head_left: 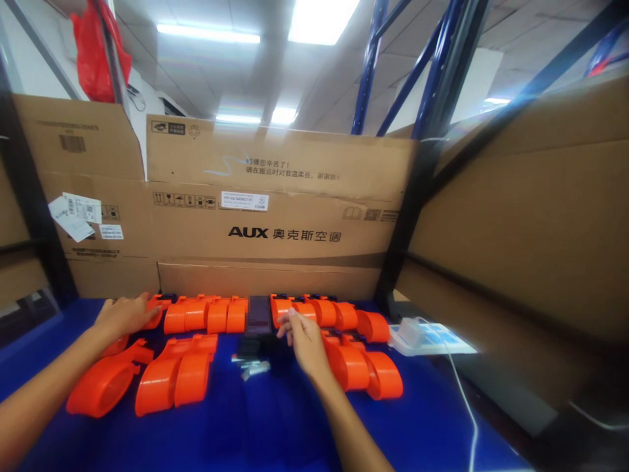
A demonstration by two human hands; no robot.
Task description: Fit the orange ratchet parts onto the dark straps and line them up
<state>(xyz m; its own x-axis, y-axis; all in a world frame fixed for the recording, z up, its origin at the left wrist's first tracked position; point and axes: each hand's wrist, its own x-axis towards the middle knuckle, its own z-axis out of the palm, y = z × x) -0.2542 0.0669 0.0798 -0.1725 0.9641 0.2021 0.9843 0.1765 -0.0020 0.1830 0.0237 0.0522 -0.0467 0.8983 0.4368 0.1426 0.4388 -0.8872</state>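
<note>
My left hand (pixel 125 316) reaches over the far-left end of the back row, its fingers bent onto an orange ring-shaped plastic part (pixel 154 314). Part of that grip is hidden behind the hand. My right hand (pixel 305 337) hovers in the middle with loosely curled fingers set apart and nothing visible in them. It is close to an orange ring part (pixel 281 309) and a heap of small black pieces (pixel 258 345). Beside the heap lie a few small silvery pieces (pixel 255 369). Behind it stands a dark, blocky object (pixel 259 314).
More orange parts sit in rows left (pixel 191 379) and right (pixel 386 375) on the blue tabletop (pixel 255 432). An AUX cardboard panel (pixel 196 236) closes off the back. At right are a white power strip (pixel 417 334), its cable (pixel 464 393) and a dark rack post (pixel 407 223).
</note>
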